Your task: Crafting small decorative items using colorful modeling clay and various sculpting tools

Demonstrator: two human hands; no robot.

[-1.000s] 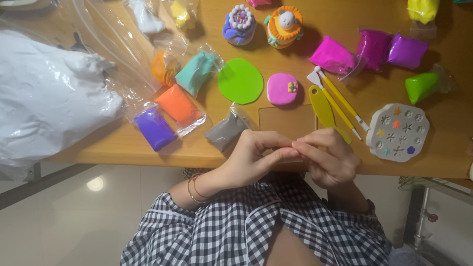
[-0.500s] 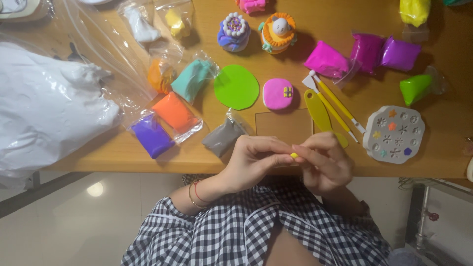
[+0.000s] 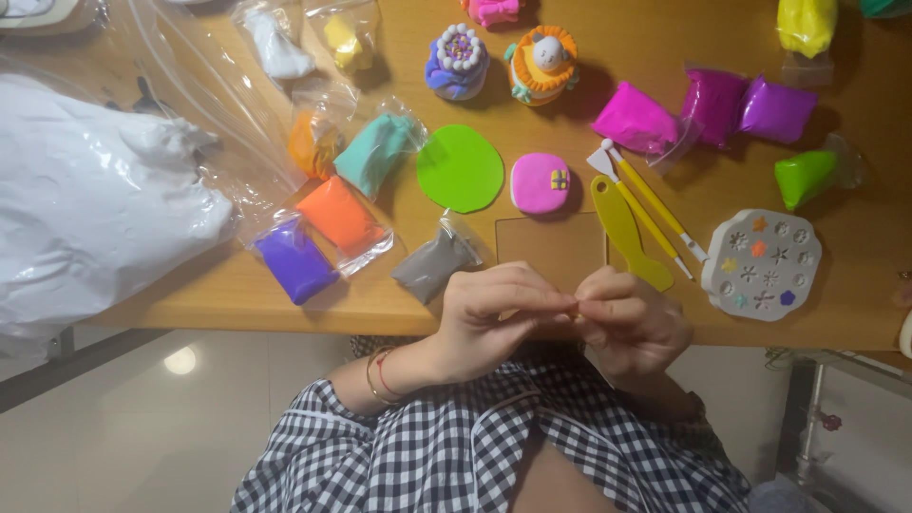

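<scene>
My left hand (image 3: 494,318) and my right hand (image 3: 632,328) meet fingertip to fingertip just below the table's near edge, pinching a tiny yellowish bit of clay (image 3: 574,306) between them. The bit is almost hidden by the fingers. Right above the hands lies a brown square mat (image 3: 551,249). A pink clay slab with a small yellow window shape (image 3: 540,182) and a flat green clay disc (image 3: 461,167) lie beyond it. Yellow plastic modelling tools (image 3: 627,228) lie to the right of the mat.
On the wooden table (image 3: 237,304) lie bagged clay lumps: purple (image 3: 294,261), orange (image 3: 339,217), grey (image 3: 432,266), teal (image 3: 372,152), magenta (image 3: 635,119). Two decorated clay cakes (image 3: 458,59) stand at the back. A round white mould (image 3: 762,264) is at right, a large white bag (image 3: 90,209) at left.
The hands stay together at the table edge; the fingers have shifted slightly while working the small bit. The view has drifted a little.
</scene>
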